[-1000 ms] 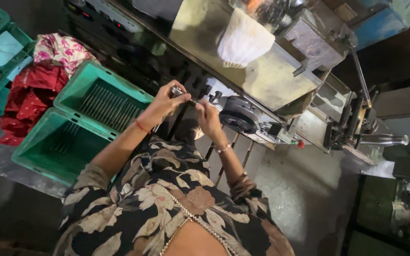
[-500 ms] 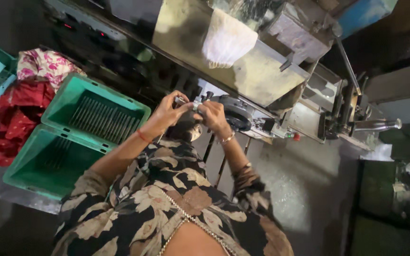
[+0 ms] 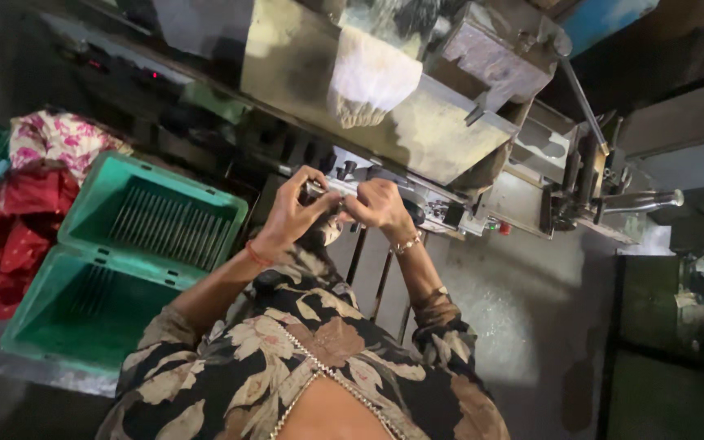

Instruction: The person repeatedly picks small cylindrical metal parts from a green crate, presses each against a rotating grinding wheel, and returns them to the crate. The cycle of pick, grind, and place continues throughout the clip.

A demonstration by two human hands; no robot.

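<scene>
Small metal part (image 3: pixel 329 193) pinched between left hand (image 3: pixel 291 213) and right hand (image 3: pixel 380 208), fingers closed tight on it, held at machine (image 3: pixel 417 122) front edge. White cloth bag (image 3: pixel 368 81) hung at 12 o'clock; green crates (image 3: pixel 99 269) of metal rods set at 9 o'clock. Risk judged: part may be dropped if pinch slackens; fingers may be caught, machine being so near

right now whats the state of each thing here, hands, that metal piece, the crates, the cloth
left hand: closed on one end of the small metal part
right hand: closed on its other end
small metal part: held between both hands, off the machine
upper green crate: open, row of thin metal rods inside
lower green crate: open, contents hard to make out
red and pink cloth: heaped, crumpled
white bag: hanging on the machine
</scene>
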